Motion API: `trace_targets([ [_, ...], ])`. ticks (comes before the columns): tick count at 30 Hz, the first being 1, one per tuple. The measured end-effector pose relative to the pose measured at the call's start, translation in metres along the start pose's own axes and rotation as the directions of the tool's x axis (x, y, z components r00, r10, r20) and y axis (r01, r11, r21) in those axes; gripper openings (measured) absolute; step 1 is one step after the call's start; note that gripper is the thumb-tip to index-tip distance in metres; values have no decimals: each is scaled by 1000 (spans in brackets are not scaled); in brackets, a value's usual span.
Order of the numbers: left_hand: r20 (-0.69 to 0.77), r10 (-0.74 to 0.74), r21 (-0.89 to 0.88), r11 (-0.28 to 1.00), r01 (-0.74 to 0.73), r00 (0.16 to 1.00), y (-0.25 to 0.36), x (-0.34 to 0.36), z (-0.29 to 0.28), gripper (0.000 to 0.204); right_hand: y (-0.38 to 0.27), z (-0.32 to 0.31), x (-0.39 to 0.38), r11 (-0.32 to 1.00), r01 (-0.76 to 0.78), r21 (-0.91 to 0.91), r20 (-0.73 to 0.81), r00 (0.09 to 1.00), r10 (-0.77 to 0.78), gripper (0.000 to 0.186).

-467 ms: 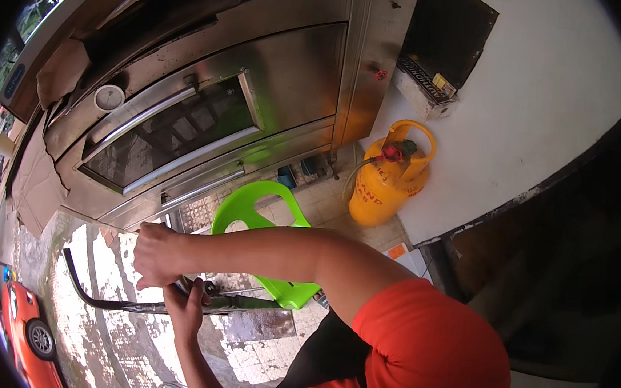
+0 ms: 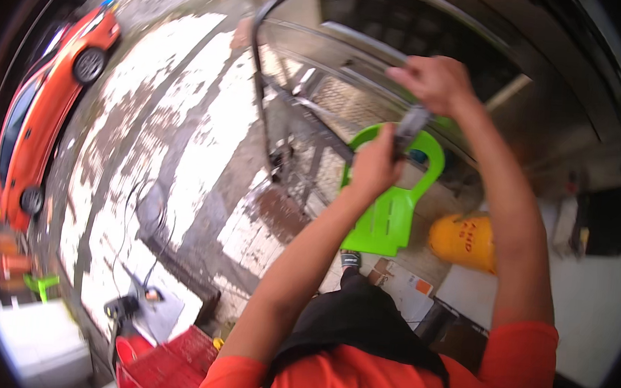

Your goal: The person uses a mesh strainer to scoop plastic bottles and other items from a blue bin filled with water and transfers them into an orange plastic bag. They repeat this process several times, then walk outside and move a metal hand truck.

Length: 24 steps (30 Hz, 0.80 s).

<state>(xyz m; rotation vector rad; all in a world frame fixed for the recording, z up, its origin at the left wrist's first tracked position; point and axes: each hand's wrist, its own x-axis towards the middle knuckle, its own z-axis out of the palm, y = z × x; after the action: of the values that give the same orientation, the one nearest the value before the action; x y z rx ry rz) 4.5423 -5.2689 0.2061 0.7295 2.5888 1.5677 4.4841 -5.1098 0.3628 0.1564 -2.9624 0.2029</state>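
Note:
My left hand (image 2: 377, 163) is closed around a dark metal tube frame, whose blurred grey end piece (image 2: 412, 122) sticks up above the fist. Out to the left, the frame's bent black tube (image 2: 259, 80) curves at its top, and a thinner bar runs from it toward the left hand. Just above the grey end piece is my right hand (image 2: 439, 84), its fingers curled and smeared by motion. What the right fingers hold is hidden. Beneath the hands stands a bright green plastic chair (image 2: 381, 221).
A steel oven (image 2: 484, 25) rises beyond the hands. Right of the chair is a yellow gas cylinder (image 2: 463, 241). A red crate (image 2: 173, 365) and a cable (image 2: 129, 231) lie at lower left. An orange car (image 2: 47, 115) is parked at far left.
The view has swung left and down. Both hands now appear farther right, over the chair, and the right hand has lifted to the upper end. The bent tube points upward now.

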Motion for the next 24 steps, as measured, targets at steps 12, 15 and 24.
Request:
trace_targets([
  [12, 100, 143, -31, 990, -141, 985, -2, -29, 4, 45, 13, 22, -69, 977, -210, -37, 4, 978, 211, 57],
  [15, 162, 144, -21, 990, -142, 976, -4, -48, -4, 46, -2, 24, -99, 974, -218, -57, 59, 973, 221, 57],
  [24, 287, 257, 61, 956, -286, 923, -56, -181, -69, 51, -110, 39, -239, 984, -141, 111, 531, 845, 61, 50],
])
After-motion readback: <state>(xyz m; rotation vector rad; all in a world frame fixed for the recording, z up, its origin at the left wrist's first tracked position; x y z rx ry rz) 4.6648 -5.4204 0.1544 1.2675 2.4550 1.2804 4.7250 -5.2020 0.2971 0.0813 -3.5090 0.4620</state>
